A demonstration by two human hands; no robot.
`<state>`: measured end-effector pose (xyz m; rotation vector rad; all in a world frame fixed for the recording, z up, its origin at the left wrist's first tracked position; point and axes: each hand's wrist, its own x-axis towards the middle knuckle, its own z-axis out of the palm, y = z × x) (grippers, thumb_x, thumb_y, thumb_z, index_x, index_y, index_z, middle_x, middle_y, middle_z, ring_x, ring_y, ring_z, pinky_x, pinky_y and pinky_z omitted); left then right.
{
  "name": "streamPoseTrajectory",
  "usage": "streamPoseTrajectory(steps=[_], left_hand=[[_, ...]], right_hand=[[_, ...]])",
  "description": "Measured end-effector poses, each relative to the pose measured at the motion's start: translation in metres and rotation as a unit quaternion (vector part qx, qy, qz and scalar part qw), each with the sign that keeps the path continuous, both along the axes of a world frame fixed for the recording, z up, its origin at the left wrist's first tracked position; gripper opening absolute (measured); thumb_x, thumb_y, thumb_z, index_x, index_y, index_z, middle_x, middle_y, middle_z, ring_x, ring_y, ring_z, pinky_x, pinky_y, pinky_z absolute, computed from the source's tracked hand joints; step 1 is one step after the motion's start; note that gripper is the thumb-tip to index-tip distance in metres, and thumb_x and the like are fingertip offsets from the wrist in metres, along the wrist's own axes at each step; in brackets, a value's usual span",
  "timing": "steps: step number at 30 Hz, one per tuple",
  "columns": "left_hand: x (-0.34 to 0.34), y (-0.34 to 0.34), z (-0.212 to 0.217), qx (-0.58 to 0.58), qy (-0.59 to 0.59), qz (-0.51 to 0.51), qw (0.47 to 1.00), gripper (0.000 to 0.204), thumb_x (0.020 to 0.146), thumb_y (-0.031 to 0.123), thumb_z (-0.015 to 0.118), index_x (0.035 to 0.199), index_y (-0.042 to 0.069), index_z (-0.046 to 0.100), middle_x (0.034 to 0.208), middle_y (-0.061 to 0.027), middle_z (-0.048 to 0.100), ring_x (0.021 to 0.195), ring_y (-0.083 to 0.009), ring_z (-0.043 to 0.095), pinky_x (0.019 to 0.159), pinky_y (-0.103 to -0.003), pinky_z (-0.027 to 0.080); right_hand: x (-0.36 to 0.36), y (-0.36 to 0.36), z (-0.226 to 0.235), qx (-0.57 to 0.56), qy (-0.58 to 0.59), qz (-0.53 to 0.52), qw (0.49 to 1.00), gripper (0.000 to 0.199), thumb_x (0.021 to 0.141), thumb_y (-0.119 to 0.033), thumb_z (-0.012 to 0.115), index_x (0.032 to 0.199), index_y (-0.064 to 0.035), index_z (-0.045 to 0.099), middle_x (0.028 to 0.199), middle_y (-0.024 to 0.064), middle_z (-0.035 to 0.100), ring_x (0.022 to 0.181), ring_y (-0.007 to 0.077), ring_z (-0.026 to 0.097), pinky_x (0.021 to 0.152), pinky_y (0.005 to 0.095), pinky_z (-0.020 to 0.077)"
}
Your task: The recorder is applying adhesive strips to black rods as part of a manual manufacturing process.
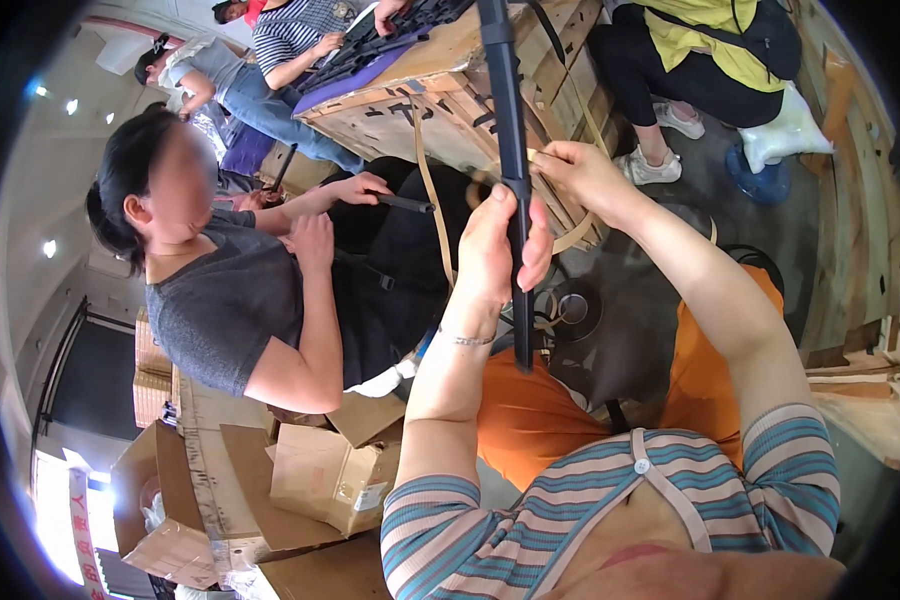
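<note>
Fingers (536, 245) of the left hand (495, 250): curled and pressed around a long, narrow black bar of plastic or metal (511, 160), gripping it near mid-length, thumb on the near side. Bar held upright in front of the chest, lower end just above the lap, upper end running out of the top of the picture; the grip appears to steady it so the other hand can work on it.

Right hand (585, 170): higher up, just right of the bar, fingertips pinched together on a small pale piece at the bar's edge; what the piece is cannot be told. A thin tan strap (432, 200) hangs in a loop nearby, behind the left hand.

Head view, surroundings:
- Orange trousers (530, 420) on the lap, under the bar's lower end.
- Wooden crate serving as worktop (440, 110), beyond the hands, with more black bars lying across its top.
- Person in a grey T-shirt (220, 310), seated to the left, own hands on a dark item.
- Further people at the far side of the crate, one in a striped shirt, one in yellow.
- Brown cardboard boxes (310, 480), open and folded, on the floor at lower left.
</note>
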<state>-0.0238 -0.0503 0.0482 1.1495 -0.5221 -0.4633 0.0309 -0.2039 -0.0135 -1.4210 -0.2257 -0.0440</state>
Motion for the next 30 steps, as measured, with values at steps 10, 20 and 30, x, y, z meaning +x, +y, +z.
streamPoseTrajectory(steps=[10, 20, 30], left_hand=[[0.009, 0.006, -0.013, -0.07, 0.165, -0.038, 0.983, 0.039, 0.094, 0.04, 0.032, 0.079, 0.007, 0.048, 0.044, -0.0012, 0.033, 0.026, -0.0119, 0.027, 0.024, -0.023, 0.023], [0.019, 0.001, -0.02, -0.069, 0.176, -0.123, 0.974, 0.047, 0.093, 0.046, 0.031, 0.088, 0.003, 0.047, 0.053, -0.0034, 0.042, 0.036, -0.0117, 0.036, 0.032, -0.021, 0.028], [0.016, 0.005, -0.047, 0.099, 0.117, -0.115, 0.982, 0.029, 0.091, 0.029, 0.047, 0.087, 0.001, 0.05, 0.057, -0.0032, 0.044, 0.042, -0.0115, 0.039, 0.039, -0.023, 0.031]], right_hand=[[-0.039, 0.006, 0.047, 0.074, -0.129, 0.095, 0.984, 0.03, 0.081, -0.025, 0.064, 0.094, 0.0012, 0.059, 0.074, 0.0016, 0.058, 0.073, 0.0073, 0.052, 0.071, 0.0218, 0.0413], [-0.027, -0.017, 0.034, 0.136, -0.032, 0.13, 0.982, 0.023, 0.08, -0.028, 0.065, 0.079, -0.0053, 0.061, 0.059, -0.0071, 0.045, 0.046, 0.0006, 0.03, 0.041, 0.017, 0.021], [-0.011, -0.074, 0.026, 0.156, -0.017, 0.025, 0.987, 0.021, 0.083, -0.028, 0.063, 0.079, -0.0088, 0.056, 0.058, -0.0095, 0.036, 0.047, 0.0002, 0.028, 0.041, 0.0171, 0.0205]])
